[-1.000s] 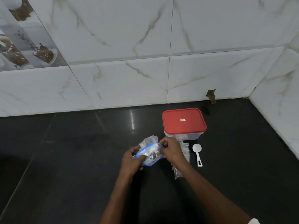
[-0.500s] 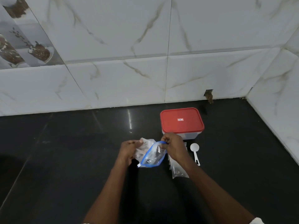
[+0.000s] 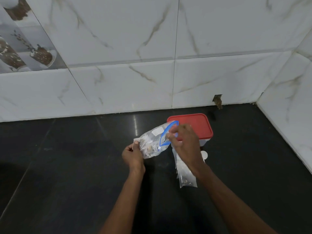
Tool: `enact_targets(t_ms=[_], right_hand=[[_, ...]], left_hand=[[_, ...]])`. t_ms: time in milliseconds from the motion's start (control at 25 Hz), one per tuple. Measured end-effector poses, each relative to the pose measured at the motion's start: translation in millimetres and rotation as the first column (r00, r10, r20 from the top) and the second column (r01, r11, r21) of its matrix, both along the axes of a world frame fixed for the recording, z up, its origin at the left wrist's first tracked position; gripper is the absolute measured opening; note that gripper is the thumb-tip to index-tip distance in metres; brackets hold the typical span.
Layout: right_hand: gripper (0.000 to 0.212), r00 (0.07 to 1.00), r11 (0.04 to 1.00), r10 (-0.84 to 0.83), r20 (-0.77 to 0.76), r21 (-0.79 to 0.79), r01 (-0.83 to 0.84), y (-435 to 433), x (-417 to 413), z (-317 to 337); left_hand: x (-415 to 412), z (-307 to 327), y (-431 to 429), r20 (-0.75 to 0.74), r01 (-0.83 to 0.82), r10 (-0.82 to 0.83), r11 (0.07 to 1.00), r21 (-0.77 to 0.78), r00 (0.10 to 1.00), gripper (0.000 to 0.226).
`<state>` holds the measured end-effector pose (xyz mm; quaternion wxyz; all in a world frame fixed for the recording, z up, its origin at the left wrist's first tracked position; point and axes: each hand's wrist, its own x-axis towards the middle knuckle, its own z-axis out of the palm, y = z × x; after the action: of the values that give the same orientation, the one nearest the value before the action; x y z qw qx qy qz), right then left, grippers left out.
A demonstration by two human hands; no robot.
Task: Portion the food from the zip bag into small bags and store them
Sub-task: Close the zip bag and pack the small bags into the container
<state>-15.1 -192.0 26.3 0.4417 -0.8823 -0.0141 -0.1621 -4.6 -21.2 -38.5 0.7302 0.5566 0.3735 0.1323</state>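
Note:
A clear zip bag (image 3: 152, 142) with a blue seal strip is held above the black counter, lying sideways, with small pale pieces of food inside. My left hand (image 3: 132, 155) pinches its bottom corner. My right hand (image 3: 184, 141) grips the blue mouth, which gapes in a loop. Several small clear bags (image 3: 185, 174) lie flat on the counter under my right wrist, partly hidden by it.
A clear container with a red lid (image 3: 199, 125) stands shut behind my right hand. A white scoop (image 3: 204, 155) lies right of the small bags, mostly hidden. The white tiled wall (image 3: 168, 81) runs along the back and the right.
The zip bag has been lifted and turned onto its side. My left hand slid to its bottom corner, my right hand rose with the blue mouth, which opened wider.

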Motion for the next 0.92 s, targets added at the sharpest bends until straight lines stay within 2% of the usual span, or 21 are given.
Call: enact_targets(t_ms=[80, 120, 160, 240, 360, 440, 600, 720, 920], right_hand=[[0.045, 0.989, 0.989, 0.026, -0.143, -0.141, -0.046, 14, -9, -7], [0.045, 0.983, 0.986, -0.004, -0.185, -0.165, -0.027, 18, -11, -15], [0.034, 0.982, 0.992, -0.039, -0.184, -0.126, 0.015, 20, -11, -19], [0.01, 0.983, 0.986, -0.085, -0.162, 0.126, 0.106, 13, -6, -23], [0.018, 0.966, 0.875, -0.064, -0.25, 0.451, 0.175, -23, 3, -16], [0.024, 0.974, 0.81, -0.024, -0.224, 0.566, 0.151, -50, 8, -7], [0.032, 0.981, 0.77, 0.042, -0.192, 0.631, 0.091, -71, 12, 5], [0.038, 0.973, 0.7, 0.144, -0.181, 0.714, 0.029, -69, 9, 11], [0.037, 0.926, 0.765, 0.361, -0.106, 0.602, -0.229, -63, 0, 32]], left_hand=[[-4, 6, -13, 0.047, -0.029, 0.029, 1.0, 0.008, 0.998, 0.012], [-7, 6, -19, 0.072, -0.032, 0.032, 0.999, 0.001, 0.997, 0.009], [-11, 8, -23, 0.093, -0.026, 0.027, 1.0, -0.012, 0.995, 0.008], [-15, 8, -24, 0.12, -0.028, 0.033, 0.999, -0.042, 0.992, 0.014], [-19, 5, -9, 0.133, -0.078, 0.095, 0.989, -0.126, 0.987, 0.018], [-18, 5, 6, 0.134, -0.097, 0.127, 0.973, -0.209, 0.983, 0.005], [-20, 4, 13, 0.131, 0.027, 0.019, 0.94, -0.341, 0.991, 0.005], [-22, 4, 11, 0.142, 0.169, -0.12, 0.895, -0.413, 0.982, 0.022], [-22, 2, 17, -0.01, 0.2, -0.226, 0.883, -0.425, 0.974, 0.027]])
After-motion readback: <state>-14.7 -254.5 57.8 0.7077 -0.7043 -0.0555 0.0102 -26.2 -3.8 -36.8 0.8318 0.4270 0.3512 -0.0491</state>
